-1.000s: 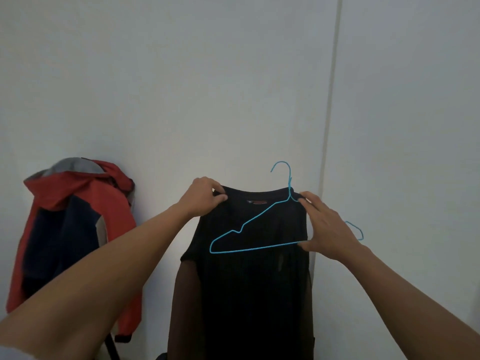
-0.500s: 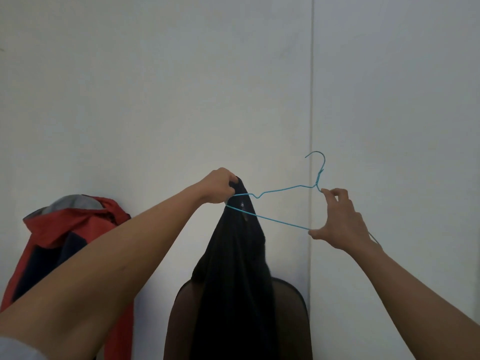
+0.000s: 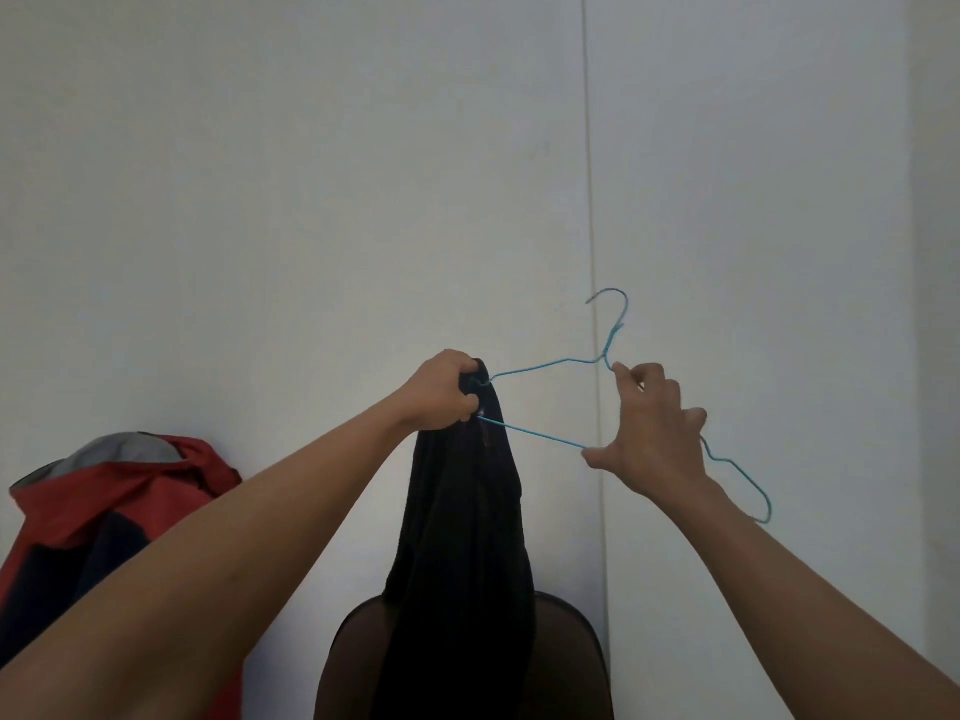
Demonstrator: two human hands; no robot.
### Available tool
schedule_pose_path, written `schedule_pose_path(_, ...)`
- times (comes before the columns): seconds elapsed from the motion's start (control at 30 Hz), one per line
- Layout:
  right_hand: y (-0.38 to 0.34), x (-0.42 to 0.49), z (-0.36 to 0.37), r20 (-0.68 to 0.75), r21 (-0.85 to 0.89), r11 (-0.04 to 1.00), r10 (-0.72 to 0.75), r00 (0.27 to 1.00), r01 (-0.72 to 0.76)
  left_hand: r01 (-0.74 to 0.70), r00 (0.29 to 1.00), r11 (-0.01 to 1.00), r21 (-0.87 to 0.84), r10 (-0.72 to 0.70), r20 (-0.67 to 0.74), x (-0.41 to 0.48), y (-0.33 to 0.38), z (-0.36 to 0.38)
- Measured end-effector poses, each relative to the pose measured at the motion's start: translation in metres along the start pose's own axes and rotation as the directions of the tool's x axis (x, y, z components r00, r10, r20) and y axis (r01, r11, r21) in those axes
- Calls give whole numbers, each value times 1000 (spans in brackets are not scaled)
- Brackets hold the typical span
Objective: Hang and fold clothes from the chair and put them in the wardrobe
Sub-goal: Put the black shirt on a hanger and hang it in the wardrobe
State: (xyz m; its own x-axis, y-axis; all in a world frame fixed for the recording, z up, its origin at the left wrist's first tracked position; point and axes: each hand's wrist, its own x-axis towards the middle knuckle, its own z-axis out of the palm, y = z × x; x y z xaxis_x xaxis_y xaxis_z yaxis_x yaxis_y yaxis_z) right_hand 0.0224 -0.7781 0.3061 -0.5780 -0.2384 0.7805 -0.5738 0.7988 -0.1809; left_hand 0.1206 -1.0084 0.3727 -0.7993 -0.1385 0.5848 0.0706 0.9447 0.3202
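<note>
A black shirt [image 3: 462,522] hangs bunched in a narrow column from my left hand [image 3: 441,389], which grips its top together with the left end of a blue wire hanger [image 3: 550,363]. My right hand [image 3: 652,431] pinches the hanger near its neck and on its bottom bar; the hanger's right end sticks out behind my wrist. The hook points up. The shirt's lower part drapes over the dark mesh chair back [image 3: 566,652] at the bottom centre.
A red, navy and grey jacket [image 3: 104,491] hangs against the white wall at the lower left. A vertical seam [image 3: 592,200] in the wall runs down just right of centre. The wardrobe is not in view.
The shirt went from spread flat in front of the hanger to bunched in my left hand. Both hands and the hanger rose, and the hanger's left end is now inside the shirt.
</note>
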Motion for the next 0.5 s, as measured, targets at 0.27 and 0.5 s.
schedule_pose_path(0.27,-48,16,-14,-97,27,988,-148,984,151,-74,997,962,-263,62,-52,11,42,-2)
schedule_pose_path(0.5,-45,29,-23,-139,306,938,-128,982,166,-248,946,841,481,318,-67,11,59,-28)
